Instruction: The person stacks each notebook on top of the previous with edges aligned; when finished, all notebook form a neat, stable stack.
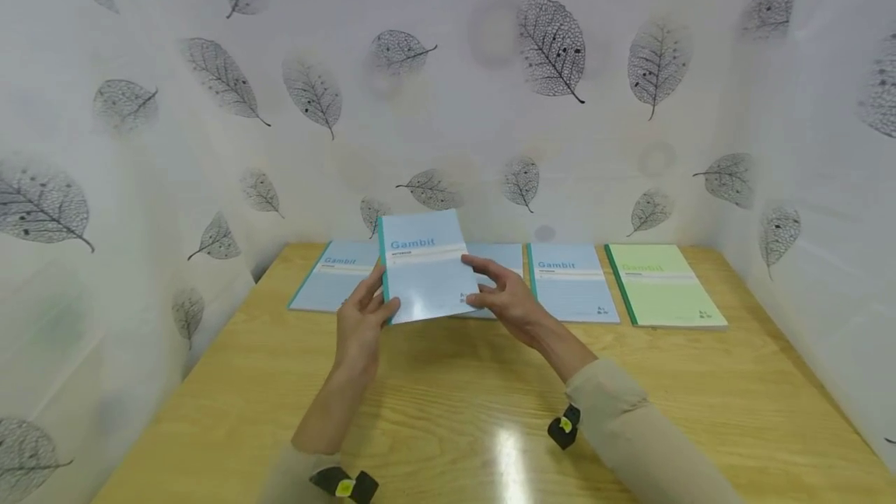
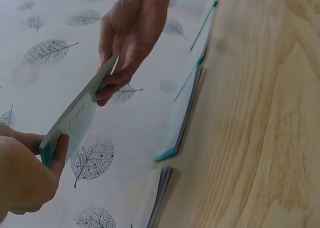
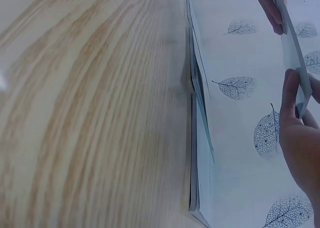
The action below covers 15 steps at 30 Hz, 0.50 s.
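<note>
Notebook (image 1: 427,278), blue, tilted and raised above the worktop (image 1: 455,403). Left hand (image 1: 358,325) grips its edge at eight o'clock; right hand (image 1: 507,298) pinches the opposite edge, near four o'clock, between thumb and fingers. Should either hold loosen first, the smooth-looking cover would probably slip and swing down on that side. Behind it, a partly hidden notebook (image 1: 505,255) shows toward three o'clock; lowering straight down could stack one on the other. Farther out, a left blue notebook (image 1: 323,291) lies at nine o'clock, a right blue notebook (image 1: 574,294) and green notebook (image 1: 668,290) at three; with narrow gaps there, a stray corner could skew the row.
</note>
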### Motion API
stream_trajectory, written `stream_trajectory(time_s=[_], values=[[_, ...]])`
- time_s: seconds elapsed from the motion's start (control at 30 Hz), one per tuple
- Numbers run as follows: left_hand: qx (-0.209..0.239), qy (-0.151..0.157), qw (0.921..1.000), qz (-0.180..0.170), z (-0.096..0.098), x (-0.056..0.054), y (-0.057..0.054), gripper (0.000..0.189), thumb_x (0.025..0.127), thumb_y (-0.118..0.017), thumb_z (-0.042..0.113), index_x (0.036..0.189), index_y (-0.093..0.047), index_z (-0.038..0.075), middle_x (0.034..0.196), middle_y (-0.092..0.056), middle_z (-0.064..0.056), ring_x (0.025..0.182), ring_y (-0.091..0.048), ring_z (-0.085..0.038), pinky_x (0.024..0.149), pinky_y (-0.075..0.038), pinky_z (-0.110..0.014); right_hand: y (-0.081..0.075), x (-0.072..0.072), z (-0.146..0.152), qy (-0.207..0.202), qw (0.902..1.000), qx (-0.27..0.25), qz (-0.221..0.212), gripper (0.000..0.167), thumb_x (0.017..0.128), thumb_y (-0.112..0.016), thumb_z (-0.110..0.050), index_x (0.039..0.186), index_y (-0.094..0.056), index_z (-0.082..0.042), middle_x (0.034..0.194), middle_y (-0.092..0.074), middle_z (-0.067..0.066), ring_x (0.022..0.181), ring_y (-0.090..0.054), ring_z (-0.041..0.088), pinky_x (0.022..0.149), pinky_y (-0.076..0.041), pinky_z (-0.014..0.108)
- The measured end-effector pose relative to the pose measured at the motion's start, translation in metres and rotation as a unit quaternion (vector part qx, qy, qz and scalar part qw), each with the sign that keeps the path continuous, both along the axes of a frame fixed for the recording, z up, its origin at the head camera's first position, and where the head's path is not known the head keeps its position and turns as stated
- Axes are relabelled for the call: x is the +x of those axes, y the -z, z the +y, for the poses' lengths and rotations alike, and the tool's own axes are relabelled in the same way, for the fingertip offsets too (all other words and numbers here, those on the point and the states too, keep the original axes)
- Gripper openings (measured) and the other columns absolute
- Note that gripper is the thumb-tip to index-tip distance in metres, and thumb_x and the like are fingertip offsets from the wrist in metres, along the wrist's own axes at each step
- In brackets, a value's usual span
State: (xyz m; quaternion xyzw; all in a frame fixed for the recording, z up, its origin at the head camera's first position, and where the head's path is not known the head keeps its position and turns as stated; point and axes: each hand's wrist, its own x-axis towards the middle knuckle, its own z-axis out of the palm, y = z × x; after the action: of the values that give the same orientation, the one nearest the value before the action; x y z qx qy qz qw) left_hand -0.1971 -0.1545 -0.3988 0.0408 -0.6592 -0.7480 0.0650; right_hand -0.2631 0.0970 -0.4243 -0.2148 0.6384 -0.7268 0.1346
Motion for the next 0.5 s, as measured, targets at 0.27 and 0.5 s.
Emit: stream_trajectory(time_s=[0.27,0.5], values=[[-0.043,0.082,0.9956,-0.008,-0.008,-0.022,0.005,0.071,0.099,-0.063,-0.006,0.16,-0.04,0.021,0.165,-0.035,-0.004,0.145,-0.045,-0.028,0.118,-0.042,-0.043,0.002,0.005,0.004,0.067,0.9976,0.012,-0.012,0.068,0.094,-0.071,0.005,0.156,-0.046,-0.007,0.162,-0.037,0.014,0.126,-0.057,0.033,0.091,-0.054,0.028],[-0.069,0.135,0.9883,-0.021,-0.002,-0.04,0.012,0.083,0.094,-0.066,-0.011,0.163,-0.033,0.02,0.169,-0.027,-0.003,0.15,-0.039,-0.03,0.121,-0.036,-0.049,0.008,0.003,0.012,0.108,0.9935,0.019,-0.03,0.071,0.091,-0.071,0.01,0.155,-0.047,-0.008,0.162,-0.037,0.01,0.116,-0.059,0.023,0.085,-0.055,0.025]])
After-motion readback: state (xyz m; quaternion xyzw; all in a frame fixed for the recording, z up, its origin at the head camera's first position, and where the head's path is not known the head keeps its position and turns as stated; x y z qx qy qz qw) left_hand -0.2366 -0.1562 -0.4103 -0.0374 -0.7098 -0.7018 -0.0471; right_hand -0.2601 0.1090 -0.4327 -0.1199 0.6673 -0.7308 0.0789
